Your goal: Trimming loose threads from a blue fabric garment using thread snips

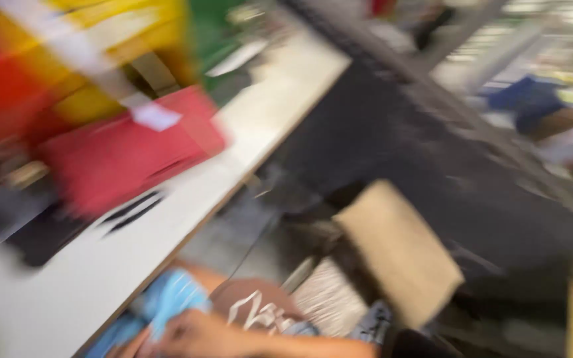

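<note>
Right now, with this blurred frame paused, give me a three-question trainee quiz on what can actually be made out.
1. True or false: the red flat piece lies on the white table.
2. Which is nearest the hand at the bottom edge? A) the yellow bin B) the light blue cloth C) the dark blue thing at far right
3. Fill in: the flat piece tilted over the dark heap right of the table is ____ in colour.

Key: 1 true. 2 B. 3 tan. Note for the trainee: motion blur hides which hand this is and whether it grips anything.
</note>
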